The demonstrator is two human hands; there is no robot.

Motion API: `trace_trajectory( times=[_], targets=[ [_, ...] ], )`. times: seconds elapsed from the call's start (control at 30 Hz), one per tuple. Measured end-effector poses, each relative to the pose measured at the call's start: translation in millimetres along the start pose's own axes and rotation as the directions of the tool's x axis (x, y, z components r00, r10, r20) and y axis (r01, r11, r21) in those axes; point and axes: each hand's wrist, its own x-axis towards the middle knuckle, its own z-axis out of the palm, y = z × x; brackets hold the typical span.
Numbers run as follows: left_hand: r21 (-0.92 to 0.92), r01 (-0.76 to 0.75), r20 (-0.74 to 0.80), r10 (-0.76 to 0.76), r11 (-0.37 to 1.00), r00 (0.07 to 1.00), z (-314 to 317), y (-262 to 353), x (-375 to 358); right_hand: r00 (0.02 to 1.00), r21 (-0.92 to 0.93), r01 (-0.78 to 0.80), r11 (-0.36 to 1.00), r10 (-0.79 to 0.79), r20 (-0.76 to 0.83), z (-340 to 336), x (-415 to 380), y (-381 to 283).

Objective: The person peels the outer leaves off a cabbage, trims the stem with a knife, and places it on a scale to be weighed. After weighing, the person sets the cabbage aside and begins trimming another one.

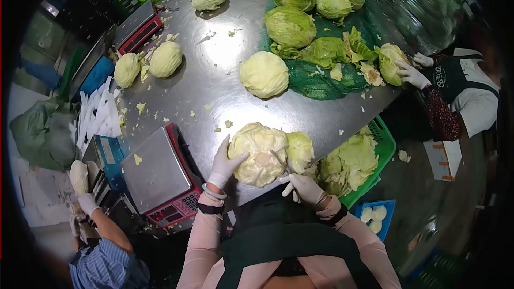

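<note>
A pale cabbage (259,155) lies on the metal table with its cut stem end facing up. My left hand (226,161), in a white glove, rests against its left side with thumb and fingers spread. At its right side a loose light-green leaf (299,151) hangs outward. Just below that leaf is my right hand (303,188), also gloved, its fingers curled round something I cannot make out near the table's edge. Another trimmed cabbage (264,74) sits farther up the table.
A scale (156,171) stands left, another (139,28) behind it. Several cabbages (290,25) lie on green netting (316,83). A green crate (382,144) of leaves is below the right edge. Co-workers' gloved hands (413,75) at right hold a cabbage; another person (110,259) works lower left.
</note>
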Motion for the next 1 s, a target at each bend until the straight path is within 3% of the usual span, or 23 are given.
trace_trajectory(
  times=[0.07,0.1,0.2,0.53,0.67,0.77,0.8,0.83,0.87,0.93,1.0],
  targets=[
    [0.091,-0.017,-0.009,0.018,0.996,1.0,4,-3,-10,1.0,0.026,-0.028,0.999,0.028,-0.006,3,2,0],
    [-0.099,-0.007,0.007,0.008,0.995,1.0,14,-15,-14,0.999,0.059,-0.044,0.997,0.044,-0.003,4,2,-2],
    [-0.062,0.034,-0.072,-0.038,0.998,0.997,21,-8,-27,0.996,0.151,-0.085,0.985,0.082,0.029,2,0,0],
    [0.017,-0.017,-0.119,0.019,1.0,0.993,23,0,-31,0.984,0.09,-0.11,0.99,0.095,0.152,-8,9,-8],
    [0.009,0.005,-0.133,-0.004,1.0,0.991,24,4,-32,0.986,0.068,-0.107,0.992,0.096,0.139,-6,14,-1],
    [-0.018,-0.012,-0.115,0.01,1.0,0.993,26,0,-29,0.996,0.015,-0.075,0.997,0.075,0.04,-1,15,9],
    [-0.016,-0.003,-0.116,0.001,1.0,0.993,25,-1,-30,0.975,-0.355,0.164,0.921,-0.205,-0.081,3,15,16],
    [-0.014,0.004,-0.119,-0.006,1.0,0.993,25,-1,-30,0.867,-0.689,0.303,0.659,-0.49,-0.087,5,16,20],
    [-0.012,-0.001,-0.117,0.0,1.0,0.993,25,-2,-29,0.865,-0.689,0.304,0.658,-0.494,-0.091,4,17,22],
    [-0.004,0.024,-0.129,-0.024,1.0,0.991,26,1,-31,0.817,-0.86,0.194,0.472,-0.562,-0.125,3,15,20],
    [0.046,0.025,-0.133,-0.018,0.999,0.991,25,8,-35,0.804,-0.879,0.187,0.438,-0.583,-0.119,-1,18,21]
  ],
)
